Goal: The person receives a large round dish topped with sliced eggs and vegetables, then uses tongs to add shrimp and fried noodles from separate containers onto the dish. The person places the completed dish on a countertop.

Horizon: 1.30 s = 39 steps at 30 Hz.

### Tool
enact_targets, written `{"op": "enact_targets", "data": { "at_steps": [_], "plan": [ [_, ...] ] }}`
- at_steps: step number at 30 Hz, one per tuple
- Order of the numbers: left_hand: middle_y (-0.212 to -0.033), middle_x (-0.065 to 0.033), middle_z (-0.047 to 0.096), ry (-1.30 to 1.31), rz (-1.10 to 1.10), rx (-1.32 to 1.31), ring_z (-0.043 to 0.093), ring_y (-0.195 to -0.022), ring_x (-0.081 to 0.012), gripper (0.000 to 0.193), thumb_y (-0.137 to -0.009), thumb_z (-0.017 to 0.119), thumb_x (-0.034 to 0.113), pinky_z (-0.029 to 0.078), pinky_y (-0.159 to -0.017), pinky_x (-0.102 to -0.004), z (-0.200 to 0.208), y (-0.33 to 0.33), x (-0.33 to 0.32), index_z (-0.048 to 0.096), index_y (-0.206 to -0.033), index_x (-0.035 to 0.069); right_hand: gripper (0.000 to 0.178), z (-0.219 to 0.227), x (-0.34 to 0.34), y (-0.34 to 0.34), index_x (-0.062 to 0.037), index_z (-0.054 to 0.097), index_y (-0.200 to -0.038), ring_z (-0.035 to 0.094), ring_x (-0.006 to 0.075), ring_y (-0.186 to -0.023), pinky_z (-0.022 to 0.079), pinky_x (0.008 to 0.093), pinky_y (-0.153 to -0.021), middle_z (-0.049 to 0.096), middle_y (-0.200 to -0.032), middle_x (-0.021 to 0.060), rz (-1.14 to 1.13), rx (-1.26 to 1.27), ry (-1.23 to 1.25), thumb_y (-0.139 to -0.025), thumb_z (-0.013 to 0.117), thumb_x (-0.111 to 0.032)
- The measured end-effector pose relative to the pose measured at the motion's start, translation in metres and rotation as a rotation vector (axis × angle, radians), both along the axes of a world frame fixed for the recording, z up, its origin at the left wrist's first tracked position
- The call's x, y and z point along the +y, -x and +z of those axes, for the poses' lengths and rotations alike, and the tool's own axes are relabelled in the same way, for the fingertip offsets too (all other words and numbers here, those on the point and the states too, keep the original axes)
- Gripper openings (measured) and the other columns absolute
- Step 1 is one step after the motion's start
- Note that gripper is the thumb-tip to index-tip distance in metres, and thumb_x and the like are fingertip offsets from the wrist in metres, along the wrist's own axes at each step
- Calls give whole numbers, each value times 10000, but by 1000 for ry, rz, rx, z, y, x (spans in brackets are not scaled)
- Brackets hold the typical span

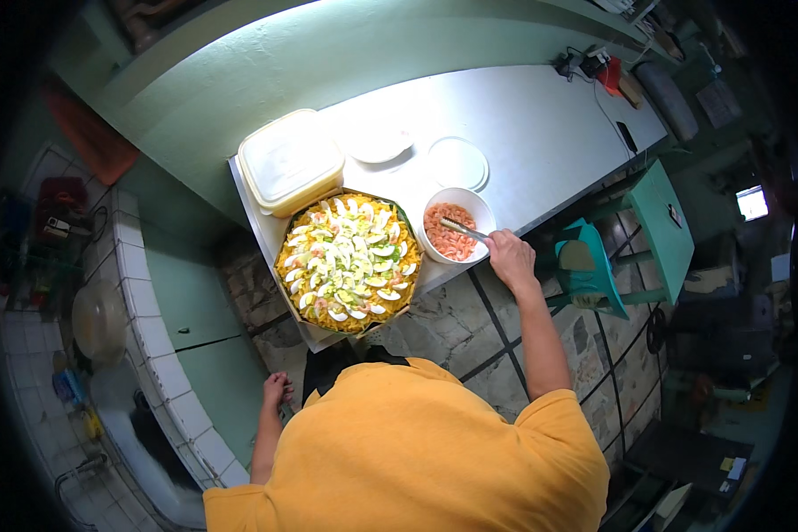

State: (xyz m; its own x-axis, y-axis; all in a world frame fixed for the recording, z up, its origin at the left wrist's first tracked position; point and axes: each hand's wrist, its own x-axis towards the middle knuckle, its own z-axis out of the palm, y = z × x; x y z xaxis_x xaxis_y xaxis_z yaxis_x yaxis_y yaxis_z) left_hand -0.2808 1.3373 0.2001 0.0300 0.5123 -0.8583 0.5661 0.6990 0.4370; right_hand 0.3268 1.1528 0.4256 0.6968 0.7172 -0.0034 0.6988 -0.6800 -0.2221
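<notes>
My right hand (pixel 512 257) is closed round the handle of metal tongs (pixel 463 230). The tongs' tips reach into a white round tub (pixel 482 207) of small pink shrimp, resting among the shrimp. Left of the tub sits an octagonal tray (pixel 285 303) of yellow noodles (pixel 285 266), topped with egg wedges, chopped greens and a few shrimp. Down at my left side, below the table's edge and apart from the food, hangs my left hand (pixel 277 388), its fingers curled with nothing visible in them.
A lidded plastic container (pixel 293 160) stands behind the tray on the white table (pixel 541 124). Near it are a white dish (pixel 379 146) and a round lid (pixel 458 164). A green stool (pixel 590 266) and green table (pixel 661 239) stand right; a tiled counter (pixel 164 355) runs along the left.
</notes>
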Motion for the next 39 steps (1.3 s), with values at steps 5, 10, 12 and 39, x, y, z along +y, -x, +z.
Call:
{"op": "enact_targets", "data": {
  "at_steps": [5,10,12,39],
  "plan": [
    [-906,11,648,0,-5,15,642,-712,-143,230,-982,568,312,500,-577,-311,8,-5,-2,607,-1156,166,234,4,9,2,-80,669,-912,664,378,-842,520,490,-739,662,-934,133,12,15,-19,-943,570,-289],
    [-924,14,653,54,24,86,644,-725,-149,231,-977,572,317,505,-604,-334,4,6,-13,604,-1155,174,207,31,0,31,-113,690,-968,671,330,-800,521,448,-692,680,-937,94,47,140,-299,-941,585,-290],
    [-933,14,659,52,34,70,642,-722,-147,229,-974,574,319,507,-610,-345,2,11,-20,604,-1150,174,190,28,14,64,-120,689,-964,671,320,-773,519,429,-658,679,-916,79,122,255,-351,-940,593,-282],
    [-920,1,652,-11,-9,-25,637,-718,-152,220,-976,574,302,502,-562,-326,-4,1,8,598,-1145,163,148,-11,-6,-6,-100,673,-967,656,347,-835,518,459,-720,630,-915,104,53,-79,-33,-920,609,-224]
  ]
}}
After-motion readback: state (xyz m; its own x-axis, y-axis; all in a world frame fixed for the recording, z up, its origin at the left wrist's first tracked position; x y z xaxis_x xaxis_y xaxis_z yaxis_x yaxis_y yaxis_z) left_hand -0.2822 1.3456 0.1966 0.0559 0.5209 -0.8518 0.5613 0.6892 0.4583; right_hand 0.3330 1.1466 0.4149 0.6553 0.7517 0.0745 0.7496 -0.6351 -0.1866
